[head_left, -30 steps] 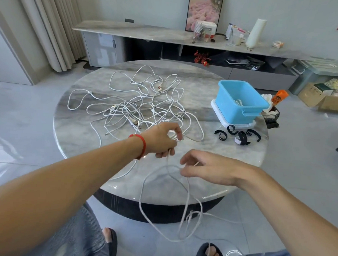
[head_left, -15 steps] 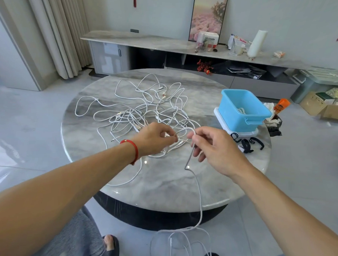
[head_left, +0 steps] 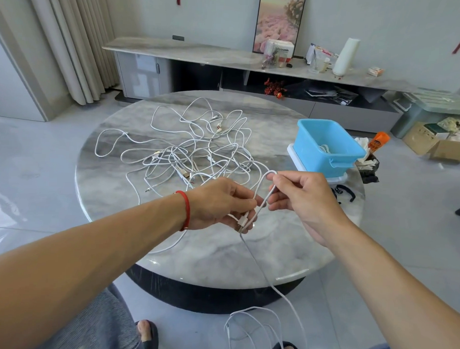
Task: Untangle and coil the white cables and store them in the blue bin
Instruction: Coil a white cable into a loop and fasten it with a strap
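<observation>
- Marble round bench (head_left: pixel 286 249) fills the room's middle; the tangle (head_left: pixel 193 152) of white cables lies at its centre, the blue bin (head_left: pixel 316 148) at 2 o'clock.
- Left hand (head_left: pixel 220 202) pinches the cable (head_left: pixel 259 196) near its plug; right hand (head_left: pixel 303 197) fingers pinch the first loop.
- Risk: slack trailing to the floor at 6 o'clock may snag on the slippers or drag the tangle along.
- Black straps (head_left: pixel 345 192) lie just beside the bin, in the way.
</observation>
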`<state>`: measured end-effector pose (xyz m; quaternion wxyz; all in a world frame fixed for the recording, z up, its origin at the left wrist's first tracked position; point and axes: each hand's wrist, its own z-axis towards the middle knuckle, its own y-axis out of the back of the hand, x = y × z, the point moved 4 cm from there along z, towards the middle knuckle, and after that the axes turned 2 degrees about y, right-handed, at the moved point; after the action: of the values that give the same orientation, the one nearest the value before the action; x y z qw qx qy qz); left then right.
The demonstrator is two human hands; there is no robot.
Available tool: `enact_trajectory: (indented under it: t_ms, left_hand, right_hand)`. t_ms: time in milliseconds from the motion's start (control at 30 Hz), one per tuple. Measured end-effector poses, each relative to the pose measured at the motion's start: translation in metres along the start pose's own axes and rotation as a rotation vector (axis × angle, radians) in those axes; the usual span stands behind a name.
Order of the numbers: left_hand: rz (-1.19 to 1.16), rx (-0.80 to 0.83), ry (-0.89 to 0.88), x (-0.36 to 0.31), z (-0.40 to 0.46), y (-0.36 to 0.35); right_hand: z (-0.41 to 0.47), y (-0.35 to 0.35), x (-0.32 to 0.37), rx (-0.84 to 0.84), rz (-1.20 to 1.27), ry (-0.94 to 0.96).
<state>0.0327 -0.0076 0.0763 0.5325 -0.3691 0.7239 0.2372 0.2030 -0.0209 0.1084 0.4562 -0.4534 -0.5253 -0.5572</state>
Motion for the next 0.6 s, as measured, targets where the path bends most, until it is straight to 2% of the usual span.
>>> enact_trajectory:
  t_ms: [167,300,400,500,600]
  left_hand:
    - [-0.087,-0.008,0.015,-0.004,0.005,-0.002]
    - [0.040,0.067,-0.002,-0.006,0.003,-0.008]
    - [0.040,-0.008,0.037,0.000,0.006,-0.004]
    - [-0.179,-0.084,0.044,-0.001,0.010,0.004]
    - [-0.388,-0.124,0.010,-0.004,0.012,0.012]
  right_hand:
    - [0.005,0.004,-0.008,-0.136,-0.002,-0.051]
    - [0.005,0.001,-0.010,-0.113,0.003,-0.055]
    - [0.003,-0.004,-0.008,-0.068,-0.044,-0.059]
    - [-0.004,-0.015,-0.014,0.093,-0.113,-0.179]
    - [-0.019,-0.033,-0.029,0.408,-0.280,-0.331]
